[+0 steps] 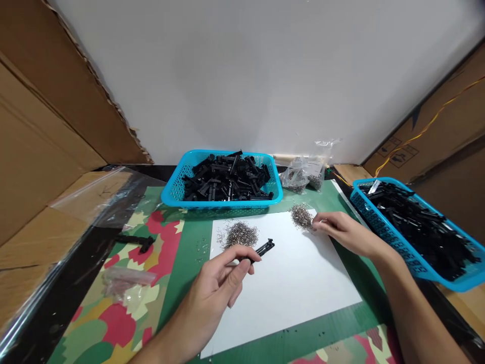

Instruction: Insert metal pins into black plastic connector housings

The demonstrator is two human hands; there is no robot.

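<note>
A slim black plastic part (266, 246) is pinched between the thumb and fingers of my left hand (223, 280), above the white sheet (288, 283). Its far end points up and to the right. Just behind that hand lies a pile of small metal pieces (242, 235). My right hand (337, 227) has its fingertips pressed together at the right edge of a second, smaller metal pile (301, 216); whatever is between those fingertips is too small to make out.
A blue basket (222, 204) of black parts stands behind the sheet, another blue basket (397, 245) at the right. Plastic bags (297, 177) of metal pieces sit at the back. Left lie a black part (146, 243) and clear bags (129, 283). Cardboard flanks both sides.
</note>
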